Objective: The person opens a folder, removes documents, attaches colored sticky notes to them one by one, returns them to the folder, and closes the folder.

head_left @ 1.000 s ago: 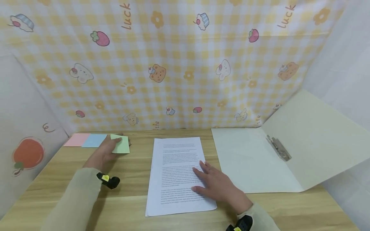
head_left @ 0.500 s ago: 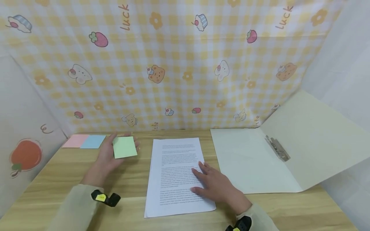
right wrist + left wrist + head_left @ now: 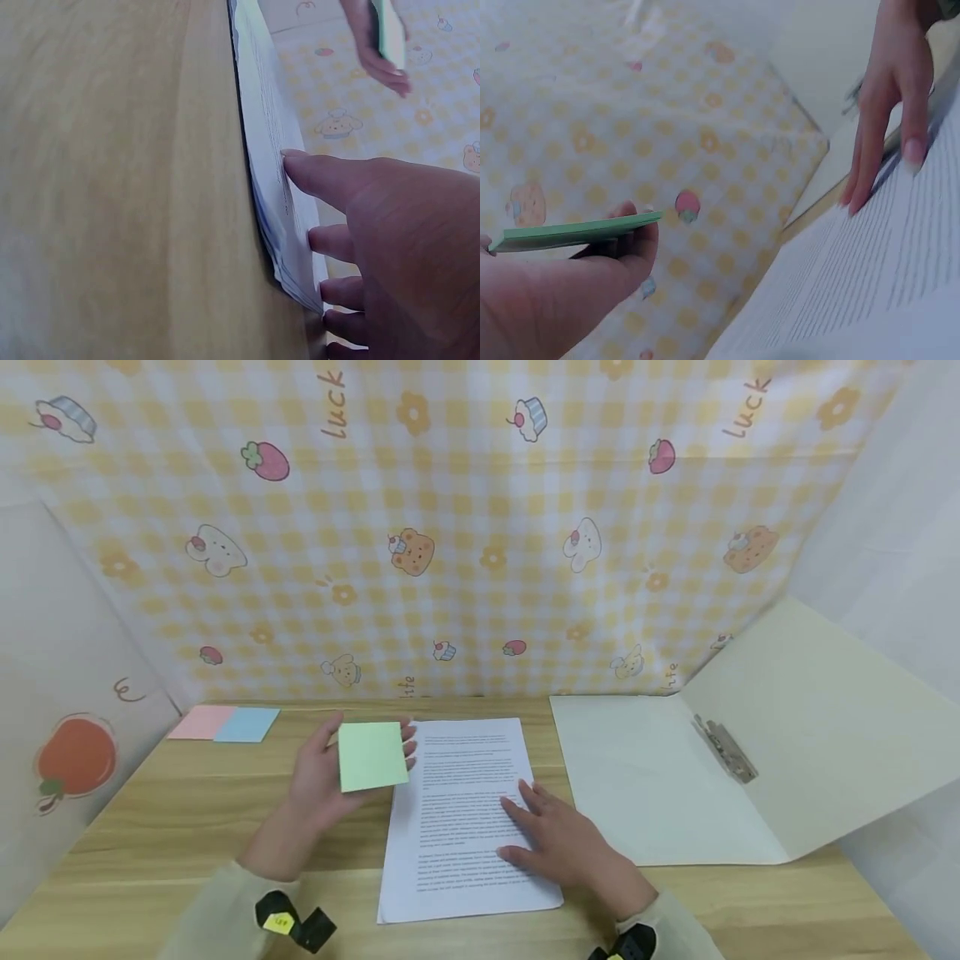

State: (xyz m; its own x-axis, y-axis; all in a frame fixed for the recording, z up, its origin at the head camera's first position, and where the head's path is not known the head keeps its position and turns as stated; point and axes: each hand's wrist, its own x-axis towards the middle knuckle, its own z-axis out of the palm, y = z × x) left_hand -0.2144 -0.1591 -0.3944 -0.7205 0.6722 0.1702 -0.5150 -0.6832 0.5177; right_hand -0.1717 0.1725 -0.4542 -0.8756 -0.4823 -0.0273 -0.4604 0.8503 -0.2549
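My left hand (image 3: 322,781) holds a pad of light green sticky notes (image 3: 372,756) above the table, beside the upper left edge of a stack of printed paper (image 3: 457,827). In the left wrist view the green pad (image 3: 577,231) lies over the palm, and the fingers curl up at its far edge. My right hand (image 3: 558,835) rests on the right side of the paper stack with its fingers spread. From the right wrist, the fingertips touch the printed top sheet (image 3: 274,135), and the stack's sheet edges look slightly uneven.
A pink sticky-note pad (image 3: 202,722) and a blue one (image 3: 246,725) lie at the back left of the wooden table (image 3: 165,827). On the right an open file folder (image 3: 637,777) has its cover raised, with a metal clip (image 3: 726,749) near the fold. A patterned cloth (image 3: 465,602) hangs behind.
The left hand has brought the green sticky-note pad from beside the blue pad rightward and nearer, up to the paper stack. The right hand has stayed on the paper.
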